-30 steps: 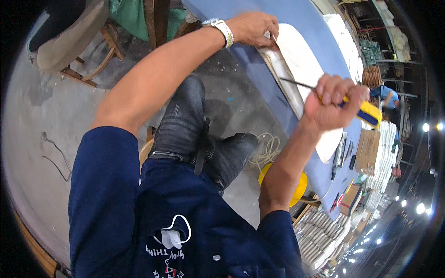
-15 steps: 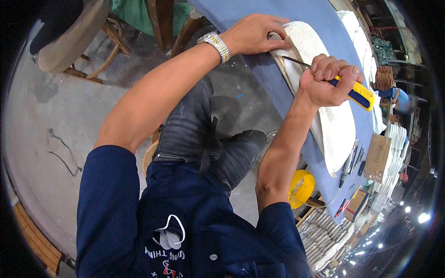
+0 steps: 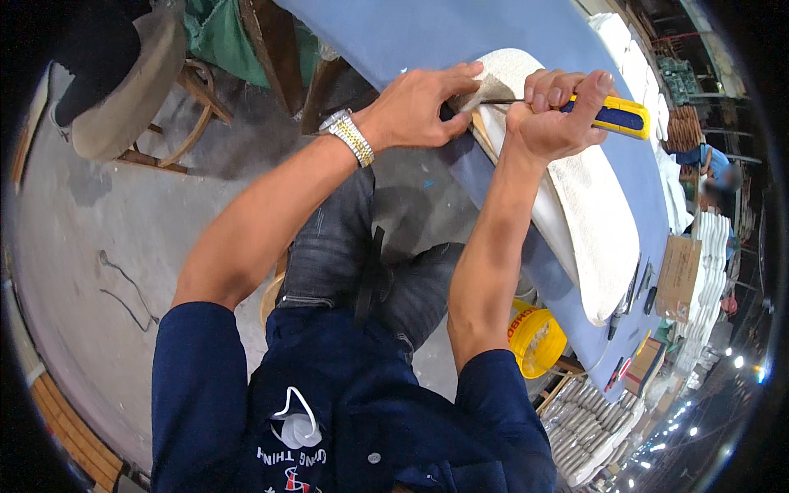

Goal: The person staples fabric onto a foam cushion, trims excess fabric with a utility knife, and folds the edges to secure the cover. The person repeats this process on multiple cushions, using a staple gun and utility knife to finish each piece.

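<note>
On the blue-covered table lies a curved upholstered panel (image 3: 596,222) in off-white fabric, with a pale wooden strip showing along its near edge. My right hand (image 3: 551,123) is closed round a yellow and dark blue handled tool (image 3: 622,116). The tool's thin dark blade (image 3: 500,102) points left, its tip against the panel's far-left end. There my left hand (image 3: 419,107) grips the fabric edge, fingers on top and thumb below. What its fingertips press on underneath is hidden.
The blue table (image 3: 370,33) slants away to the right. A pneumatic-looking tool (image 3: 622,304) and small hand tools lie near its right end. Below stands a yellow bucket (image 3: 538,341). A cardboard box (image 3: 678,279) and white stacks are beyond. A chair (image 3: 123,99) stands left; another person (image 3: 715,168) is far right.
Both hands have shifted a little left and down in the picture. The blade has turned nearly level, and the left hand has lifted the panel's fabric edge.
</note>
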Demonstrator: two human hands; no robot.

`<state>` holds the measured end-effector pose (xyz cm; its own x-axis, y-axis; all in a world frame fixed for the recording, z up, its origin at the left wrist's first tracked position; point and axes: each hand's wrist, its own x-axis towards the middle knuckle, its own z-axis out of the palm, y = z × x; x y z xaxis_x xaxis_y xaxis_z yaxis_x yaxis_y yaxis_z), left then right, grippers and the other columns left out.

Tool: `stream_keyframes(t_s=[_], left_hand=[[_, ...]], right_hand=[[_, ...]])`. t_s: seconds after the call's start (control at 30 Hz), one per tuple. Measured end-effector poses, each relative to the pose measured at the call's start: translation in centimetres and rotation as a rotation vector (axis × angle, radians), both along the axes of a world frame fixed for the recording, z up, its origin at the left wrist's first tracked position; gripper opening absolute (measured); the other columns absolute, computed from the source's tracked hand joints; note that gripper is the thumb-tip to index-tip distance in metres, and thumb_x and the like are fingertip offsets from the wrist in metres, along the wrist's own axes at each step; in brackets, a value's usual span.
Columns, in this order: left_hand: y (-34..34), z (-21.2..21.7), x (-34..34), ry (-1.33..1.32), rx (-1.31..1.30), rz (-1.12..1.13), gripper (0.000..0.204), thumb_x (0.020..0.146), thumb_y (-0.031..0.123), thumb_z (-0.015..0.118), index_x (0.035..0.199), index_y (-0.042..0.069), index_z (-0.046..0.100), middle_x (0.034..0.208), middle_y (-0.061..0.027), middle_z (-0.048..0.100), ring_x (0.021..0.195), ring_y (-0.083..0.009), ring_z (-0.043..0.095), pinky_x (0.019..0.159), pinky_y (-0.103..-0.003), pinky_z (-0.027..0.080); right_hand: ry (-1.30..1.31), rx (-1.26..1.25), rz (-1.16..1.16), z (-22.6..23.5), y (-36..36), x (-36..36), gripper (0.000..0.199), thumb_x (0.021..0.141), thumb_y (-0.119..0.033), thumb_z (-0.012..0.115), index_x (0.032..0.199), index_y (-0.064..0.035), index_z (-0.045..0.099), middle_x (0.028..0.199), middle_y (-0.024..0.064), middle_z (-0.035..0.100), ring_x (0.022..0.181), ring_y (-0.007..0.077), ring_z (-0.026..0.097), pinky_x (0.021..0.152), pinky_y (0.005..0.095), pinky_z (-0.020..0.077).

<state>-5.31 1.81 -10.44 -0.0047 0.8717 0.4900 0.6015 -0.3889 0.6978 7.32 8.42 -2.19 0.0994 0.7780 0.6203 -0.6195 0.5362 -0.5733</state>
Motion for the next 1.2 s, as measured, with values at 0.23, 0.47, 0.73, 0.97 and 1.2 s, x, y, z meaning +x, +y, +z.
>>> stream_keyframes(t_s=[0.23, 0.47, 0.73, 0.97, 1.2], left_hand=[[0.1, 0.9, 0.2, -0.056, -0.162, 0.049, 0.048, 0.086, 0.021, 0.071, 0.133, 0.009, 0.067, 0.132, -0.0154, 0.067, 0.092, -0.0303, 0.074, 0.082, -0.036, 0.059], [0.9, -0.2, 0.0, 0.040, 0.067, 0.069, 0.054, 0.085, 0.020, 0.074, 0.138, 0.014, 0.064, 0.104, -0.0190, 0.075, 0.076, -0.0314, 0.073, 0.070, -0.035, 0.058], [0.9, 0.0, 0.1, -0.020, 0.053, 0.074, 0.042, 0.084, 0.021, 0.074, 0.125, 0.009, 0.070, 0.107, -0.0214, 0.073, 0.086, -0.0352, 0.073, 0.076, -0.039, 0.058], [0.5, 1.1, 0.8, -0.081, -0.104, 0.074, 0.042, 0.083, 0.022, 0.073, 0.122, 0.005, 0.072, 0.106, -0.0204, 0.074, 0.079, -0.0316, 0.074, 0.073, -0.038, 0.058], [0.5, 3.7, 0.7, -0.003, -0.215, 0.146, 0.040, 0.081, 0.021, 0.075, 0.118, 0.005, 0.075, 0.087, -0.0246, 0.070, 0.060, -0.0283, 0.066, 0.065, -0.037, 0.054]], right_hand=[[-0.069, 0.056, 0.148, 0.3, 1.1, -0.2, 0.024, 0.097, -0.015, 0.069, 0.082, -0.0065, 0.053, 0.054, 0.0005, 0.043, 0.040, 0.0076, 0.038, 0.036, 0.0248, 0.0292], [-0.205, 0.085, 0.147, 0.5, -1.7, 1.4, 0.025, 0.103, -0.014, 0.056, 0.080, -0.0097, 0.047, 0.052, 0.0015, 0.036, 0.037, 0.0095, 0.031, 0.035, 0.0258, 0.0287], [-0.176, 0.118, 0.044, 0.6, -0.4, -0.4, 0.022, 0.096, -0.010, 0.070, 0.083, -0.0042, 0.054, 0.055, 0.0009, 0.043, 0.040, 0.0072, 0.037, 0.037, 0.0238, 0.0314], [0.455, 0.025, 0.755, -1.3, 3.4, -2.0, 0.019, 0.100, -0.012, 0.067, 0.090, -0.0100, 0.052, 0.057, -0.0060, 0.041, 0.040, 0.0032, 0.032, 0.035, 0.0220, 0.0253], [-0.162, 0.005, 0.101, 1.0, 1.4, -0.2, 0.018, 0.098, -0.013, 0.068, 0.087, -0.0038, 0.057, 0.053, 0.0015, 0.043, 0.039, 0.0081, 0.036, 0.038, 0.0261, 0.0280]])
